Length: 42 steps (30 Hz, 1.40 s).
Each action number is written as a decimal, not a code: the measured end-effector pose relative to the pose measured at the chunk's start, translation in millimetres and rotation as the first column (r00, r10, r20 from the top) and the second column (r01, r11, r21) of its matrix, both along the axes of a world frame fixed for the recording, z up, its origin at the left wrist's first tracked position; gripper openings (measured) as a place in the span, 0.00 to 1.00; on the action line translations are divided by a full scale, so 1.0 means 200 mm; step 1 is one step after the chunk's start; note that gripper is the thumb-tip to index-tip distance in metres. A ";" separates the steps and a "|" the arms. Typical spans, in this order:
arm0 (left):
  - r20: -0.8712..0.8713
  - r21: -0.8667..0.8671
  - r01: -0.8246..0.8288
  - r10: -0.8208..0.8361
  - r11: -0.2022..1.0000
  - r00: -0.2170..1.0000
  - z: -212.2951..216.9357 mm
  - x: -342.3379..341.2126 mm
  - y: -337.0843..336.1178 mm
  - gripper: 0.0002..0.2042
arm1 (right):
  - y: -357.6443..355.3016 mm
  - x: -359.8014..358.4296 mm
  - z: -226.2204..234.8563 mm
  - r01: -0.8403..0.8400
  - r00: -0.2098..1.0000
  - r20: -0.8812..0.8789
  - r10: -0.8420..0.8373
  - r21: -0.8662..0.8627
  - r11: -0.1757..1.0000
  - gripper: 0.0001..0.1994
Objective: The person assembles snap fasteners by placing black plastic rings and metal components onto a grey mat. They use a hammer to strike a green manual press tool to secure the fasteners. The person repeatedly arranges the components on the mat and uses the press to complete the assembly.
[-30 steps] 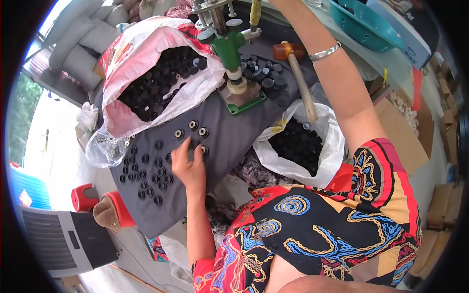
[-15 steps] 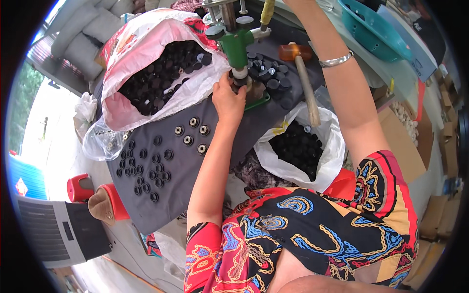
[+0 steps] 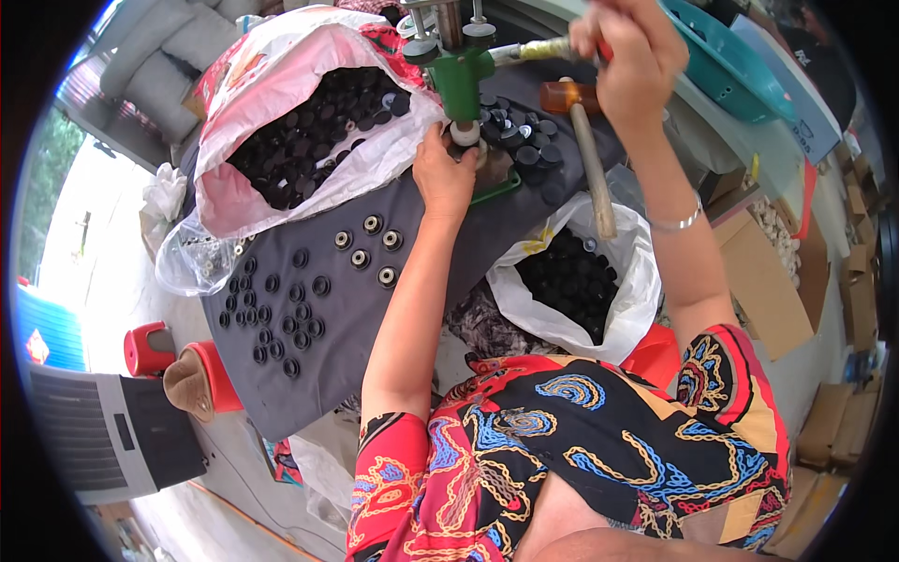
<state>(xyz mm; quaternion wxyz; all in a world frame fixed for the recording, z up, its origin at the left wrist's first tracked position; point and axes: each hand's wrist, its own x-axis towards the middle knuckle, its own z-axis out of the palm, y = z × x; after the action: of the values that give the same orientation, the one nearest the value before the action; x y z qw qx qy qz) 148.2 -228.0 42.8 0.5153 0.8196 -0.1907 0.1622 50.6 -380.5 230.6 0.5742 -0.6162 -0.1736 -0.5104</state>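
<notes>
A green hand press (image 3: 457, 89) stands at the far edge of the cloth-covered table. My left hand (image 3: 444, 174) is at its foot, thumb and fingers closed around the spot under the ram's pale tip (image 3: 464, 134). What they hold there is hidden. My right hand (image 3: 637, 70), slightly blurred, grips the outer end of the press lever (image 3: 538, 50), which points out to the right. Several black rings with metal centres (image 3: 361, 258) lie near my left forearm. Farther left are several plain black rings (image 3: 298, 312).
A pink-lined sack (image 3: 211, 187) of black caps lies left of the press. More loose black caps (image 3: 538, 150) are at its right. A mallet (image 3: 592, 169) lies above a white bag (image 3: 641, 281) of black pieces. A teal basin (image 3: 740, 70) stands far right.
My right hand has come down from the top edge, and the lever has swung from nearly upright to pointing right. The left hand stays at the press foot. The view has shifted slightly.
</notes>
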 end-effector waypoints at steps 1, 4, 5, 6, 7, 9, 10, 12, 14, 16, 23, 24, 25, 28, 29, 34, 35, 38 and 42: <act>0.062 -0.006 0.009 -0.009 1.000 0.998 -0.01 0.01 0.01 0.30 | -0.03 -0.05 -0.08 -0.018 0.998 0.051 0.023 -0.095 0.995 0.08; 0.187 -0.016 0.035 -0.032 0.999 0.982 -0.07 -0.02 0.08 0.29 | -0.04 -0.18 -0.51 0.082 0.983 0.185 -0.025 -0.305 0.949 0.08; 0.199 -0.012 0.040 -0.037 0.999 0.979 -0.05 -0.06 0.12 0.29 | -0.03 -0.20 -0.61 0.130 0.974 0.222 -0.050 -0.366 0.921 0.08; 0.208 -0.013 0.033 -0.030 0.999 0.978 -0.03 -0.10 0.15 0.28 | -0.03 -0.21 -0.61 0.049 0.985 0.175 0.003 -0.292 0.955 0.07; 0.235 0.009 0.030 -0.032 0.999 0.972 0.02 -0.18 0.18 0.26 | -0.06 -0.21 -0.60 0.062 0.984 0.178 -0.003 -0.328 0.943 0.07; 0.225 0.049 0.028 -0.039 0.998 0.974 0.06 -0.29 0.34 0.18 | -0.03 -0.22 -0.58 0.046 0.993 0.119 -0.008 -0.327 0.944 0.09; 0.277 0.070 0.015 -0.034 0.997 0.960 0.07 -0.35 0.41 0.16 | -0.06 -0.21 -0.54 0.044 0.994 0.112 -0.006 -0.340 0.939 0.09; 0.382 0.158 -0.088 0.021 0.983 0.924 0.05 -0.38 0.62 0.13 | -0.07 -0.23 -0.50 0.048 0.997 0.072 -0.024 -0.352 0.935 0.08; 0.362 0.283 -0.289 0.177 0.914 0.915 0.05 -0.41 0.85 0.13 | -0.06 -0.19 -0.35 -0.043 0.998 0.027 0.049 -0.182 0.982 0.06; 0.453 0.467 -0.433 0.212 0.771 0.866 0.02 -0.39 1.05 0.09 | -0.11 -0.10 -0.22 -0.058 0.998 -0.045 0.053 -0.134 0.989 0.10; 0.168 0.888 -0.199 0.109 0.414 0.980 0.02 -0.36 1.22 0.06 | -0.12 0.23 0.24 -0.064 0.979 -0.196 0.055 -0.044 0.997 0.11; 0.161 0.888 -0.186 0.094 0.422 0.983 0.02 -0.34 1.23 0.06 | -0.12 0.26 0.25 -0.087 0.976 -0.206 0.074 -0.053 0.995 0.11; 0.156 0.878 -0.165 0.058 0.449 0.986 0.03 -0.30 1.19 0.07 | -0.18 0.30 0.26 -0.063 0.981 -0.190 0.049 -0.069 0.996 0.10; 0.052 0.845 -0.064 0.038 0.531 0.998 0.06 -0.32 1.23 0.13 | -0.32 0.57 0.08 0.131 0.984 -0.067 -0.166 -0.364 0.922 0.09; 0.091 0.746 -0.095 0.041 0.659 0.995 0.02 -0.31 1.23 0.14 | -0.44 0.63 0.07 0.265 0.952 0.010 -0.307 -0.533 0.804 0.09; -0.031 0.239 -0.154 0.166 0.959 0.986 0.00 -0.40 1.11 0.12 | -0.11 0.32 0.32 -0.007 0.990 -0.144 0.007 0.003 1.000 0.08; 0.017 0.246 -0.174 0.176 0.954 0.984 -0.06 -0.40 1.10 0.13 | -0.11 0.31 0.33 0.014 0.992 -0.122 -0.017 -0.030 0.999 0.09; 0.233 0.373 -0.268 0.191 0.888 0.954 -0.10 -0.48 1.12 0.13 | -0.09 0.33 0.32 0.035 0.995 -0.096 -0.039 -0.045 0.998 0.09; 0.321 0.584 -0.300 0.125 0.754 0.939 -0.11 -0.59 1.21 0.15 | -0.10 0.44 0.28 0.059 0.994 -0.086 -0.068 -0.109 0.992 0.09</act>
<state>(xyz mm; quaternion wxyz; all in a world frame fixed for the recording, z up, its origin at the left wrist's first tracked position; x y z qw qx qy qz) 29.3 13.7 20.2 0.1626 0.9310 -0.2049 0.2545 137.7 -399.5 287.1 0.5311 -0.6735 -0.1549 -0.4902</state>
